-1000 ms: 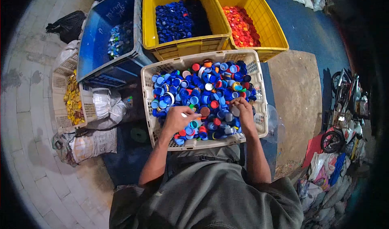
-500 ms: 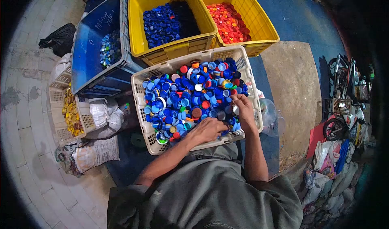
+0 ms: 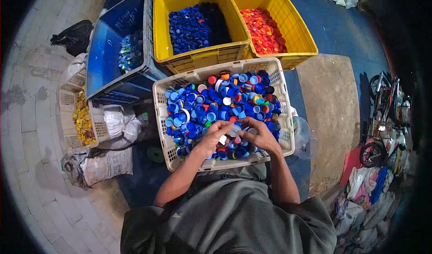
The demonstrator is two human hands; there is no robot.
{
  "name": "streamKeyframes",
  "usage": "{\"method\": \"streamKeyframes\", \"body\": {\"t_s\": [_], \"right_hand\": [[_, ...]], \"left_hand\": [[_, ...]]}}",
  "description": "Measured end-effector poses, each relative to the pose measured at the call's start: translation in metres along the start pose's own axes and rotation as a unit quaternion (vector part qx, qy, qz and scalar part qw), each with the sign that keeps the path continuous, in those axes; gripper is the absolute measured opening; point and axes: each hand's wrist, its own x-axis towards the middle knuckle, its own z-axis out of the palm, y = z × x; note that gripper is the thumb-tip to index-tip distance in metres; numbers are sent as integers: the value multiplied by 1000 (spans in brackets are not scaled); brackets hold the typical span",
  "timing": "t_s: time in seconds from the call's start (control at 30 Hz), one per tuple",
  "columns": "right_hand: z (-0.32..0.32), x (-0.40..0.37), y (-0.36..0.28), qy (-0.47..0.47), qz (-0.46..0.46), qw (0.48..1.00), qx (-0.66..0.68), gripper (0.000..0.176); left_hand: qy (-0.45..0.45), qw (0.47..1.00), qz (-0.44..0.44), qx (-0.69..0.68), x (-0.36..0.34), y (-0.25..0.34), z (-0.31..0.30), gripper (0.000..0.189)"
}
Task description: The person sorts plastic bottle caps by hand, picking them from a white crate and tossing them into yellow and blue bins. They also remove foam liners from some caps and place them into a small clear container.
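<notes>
My left hand (image 3: 213, 139) is over the crate with its fingers closed round pale bottle caps. A white cap (image 3: 222, 140) shows at its palm side. A translucent grey cap (image 3: 234, 130) sits between the fingertips of both hands. My right hand (image 3: 260, 137) has its thumb and fingers closed at that cap's right edge; how much of its grip is on it is partly hidden. Below and around both hands, a cream plastic crate (image 3: 286, 119) is filled with mixed bottle caps (image 3: 211, 103), mostly blue, with some red, white, green and orange ones.
Beyond the crate stand a yellow bin (image 3: 164, 24) of dark blue caps, another yellow bin (image 3: 292, 27) of red-orange caps, and a blue bin (image 3: 101, 69) of pale caps. At left are a crate (image 3: 67, 119) with yellow caps and sacks (image 3: 108, 166). A motorcycle (image 3: 378, 119) stands right.
Both hands have drawn together over the crate's lower middle: the left rose from the caps, and the right moved left and down. The view has shifted slightly.
</notes>
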Motion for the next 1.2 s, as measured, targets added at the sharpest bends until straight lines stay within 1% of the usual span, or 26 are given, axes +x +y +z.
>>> {"method": "streamKeyframes", "body": {"t_s": [0.07, 0.13, 0.17, 0.2, 0.27, 0.3, 0.37, 0.4, 0.43, 0.5, 0.57, 0.6, 0.63, 0.7, 0.73, 0.77, 0.8, 0.83, 0.87, 0.9, 0.93, 0.97, 1.0, 1.07, 1.17, 1.2], "right_hand": [[9, 8, 6, 9, -39, 999, -13, 44], [14, 15, 5, 14, -29, 999, 14, 44], [16, 17, 4, 19, -25, 999, 21, 44], [17, 20, 2, 23, -21, 999, 27, 45], [18, 22, -4, 6, 32, 991, 132, 44], [19, 23, -6, -1, 48, 983, 179, 44], [23, 26, -11, -16, 77, 955, 285, 45], [26, 28, -11, -19, 70, 957, 280, 45], [30, 29, -10, -23, 63, 959, 275, 45], [40, 30, -12, -17, 56, 960, 273, 44], [50, 30, -23, -26, 3, 989, 143, 45], [55, 31, -27, -29, -23, 996, 76, 46], [61, 32, -29, -16, -31, 999, 41, 49], [71, 37, -27, -7, -18, 999, 33, 47], [75, 41, -25, -4, -13, 999, 29, 46], [78, 43, -25, -15, 1, 997, 79, 44], [82, 45, -23, 8, 9, 998, 63, 44], [84, 47, -18, 30, 14, 998, 48, 44], [86, 49, -13, 53, 20, 998, 32, 43], [85, 49, -6, 73, 10, 997, -36, 42], [83, 48, -7, 87, -6, 992, -86, 42], [81, 46, -10, 102, -20, 985, -136, 42], [80, 44, -11, 116, -33, 975, -186, 42], [78, 43, -9, 109, -33, 974, -197, 42], [80, 44, -7, 101, -34, 974, -199, 42], [81, 44, -5, 104, -33, 975, -192, 41]], "left_hand": [[0, 998, -21, -53, -6, 3, -1, 28], [-18, 991, -31, -126, -13, 2, -4, 28], [-7, 989, -25, -146, -16, 0, -5, 32], [9, 990, -10, -140, -19, -1, -4, 31], [41, 990, 20, -130, -31, 3, 1, 30], [3, 988, 30, -150, -34, 5, -2, 27], [-3, 971, 14, -237, -27, -7, -15, 26], [-7, 960, 7, -280, -25, -14, -22, 26], [6, 955, 36, -296, -26, -14, -19, 26], [12, 944, 60, -324, -28, -14, -21, 26], [25, 942, 78, -324, -28, -14, -25, 28], [38, 950, 72, -301, -27, -13, -25, 28], [52, 957, 63, -277, -30, -9, -21, 29], [78, 963, 53, -253, -37, -2, -14, 32], [101, 966, 65, -228, -36, -3, -19, 32], [125, 968, 76, -204, -34, -8, -26, 33], [150, 968, 87, -180, -35, -11, -32, 34], [174, 973, 94, -119, -38, -7, -35, 28], [208, 968, 130, -52, -39, -7, -41, 26], [241, 956, 164, 17, -37, -10, -51, 24], [271, 939, 195, 86, -36, -11, -59, 22], [328, 890, 246, 200, -33, -8, -69, 19], [357, 840, 285, 294, -35, -9, -76, 20], [386, 739, 335, 439, -32, -6, -90, 22], [409, 668, 278, 556, -21, 0, -93, 21], [425, 652, 266, 568, -18, 2, -91, 20]]}}
